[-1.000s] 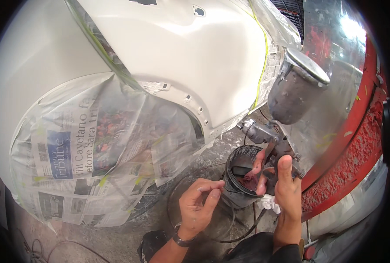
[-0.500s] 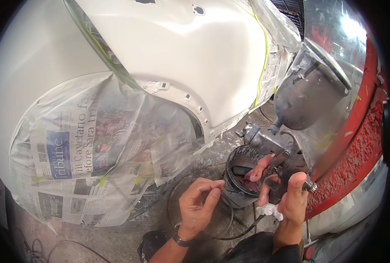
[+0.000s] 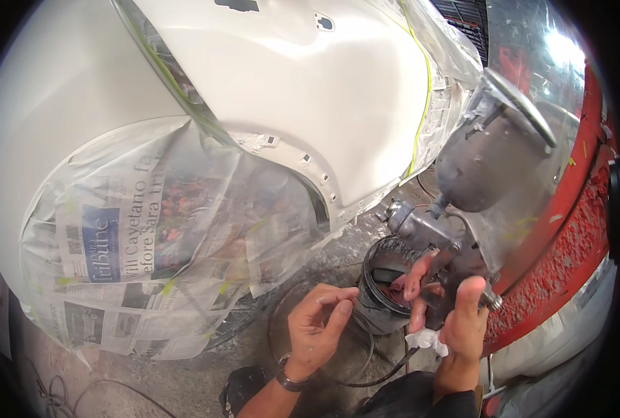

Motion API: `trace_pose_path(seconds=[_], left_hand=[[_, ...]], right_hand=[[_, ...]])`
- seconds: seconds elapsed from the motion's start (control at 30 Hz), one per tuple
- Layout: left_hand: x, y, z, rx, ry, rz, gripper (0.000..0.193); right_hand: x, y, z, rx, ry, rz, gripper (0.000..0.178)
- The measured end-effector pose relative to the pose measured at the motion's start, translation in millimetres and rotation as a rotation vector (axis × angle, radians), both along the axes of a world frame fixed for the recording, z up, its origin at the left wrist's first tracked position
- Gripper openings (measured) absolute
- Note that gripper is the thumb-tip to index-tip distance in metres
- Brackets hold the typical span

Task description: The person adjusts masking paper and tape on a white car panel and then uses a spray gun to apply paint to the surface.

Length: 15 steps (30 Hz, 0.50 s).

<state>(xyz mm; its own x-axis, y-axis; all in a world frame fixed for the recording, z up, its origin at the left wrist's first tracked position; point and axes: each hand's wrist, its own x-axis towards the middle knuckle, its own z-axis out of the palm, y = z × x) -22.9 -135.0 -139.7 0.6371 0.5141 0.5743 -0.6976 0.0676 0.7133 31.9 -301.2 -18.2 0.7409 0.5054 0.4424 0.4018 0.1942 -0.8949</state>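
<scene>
My right hand is wrapped round the handle of a gravity-feed spray gun, fingers at its trigger and thumb up. The gun's grey, paint-dusted cup sits on top, tilted, and its nozzle points left toward the car panel. A crumpled white wad, like paper or cloth, is at the handle's base by my palm. My left hand, with a dark wristband, hovers left of the gun. Its fingers curl toward the thumb, and nothing shows in them. A pale, primed car fender stands ahead.
Newspaper and plastic masking cover the wheel area at left. Below the gun stands a black bucket with reddish cloth inside. A hose loops over the concrete floor. A red, rough-coated car part borders the right side.
The view shifts slightly, so the fender and masking appear a little farther right. The fingers at the trigger have shifted slightly downward. My left hand stays nearly still.
</scene>
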Motion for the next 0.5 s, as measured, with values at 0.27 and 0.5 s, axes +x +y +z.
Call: trace_pose_path(seconds=[0.27, 0.5], left_hand=[[-2.2, -0.3, 3.5, -0.011, -0.002, -0.016, 0.015], [-4.9, -0.5, 5.4, -0.018, -0.007, -0.019, 0.016]], right_hand=[[-20.7, -1.3, 2.3, 0.004, -0.049, 0.014, 0.104], [-17.1, 3.6, 10.6, -0.074, -0.052, -0.011, 0.1]])
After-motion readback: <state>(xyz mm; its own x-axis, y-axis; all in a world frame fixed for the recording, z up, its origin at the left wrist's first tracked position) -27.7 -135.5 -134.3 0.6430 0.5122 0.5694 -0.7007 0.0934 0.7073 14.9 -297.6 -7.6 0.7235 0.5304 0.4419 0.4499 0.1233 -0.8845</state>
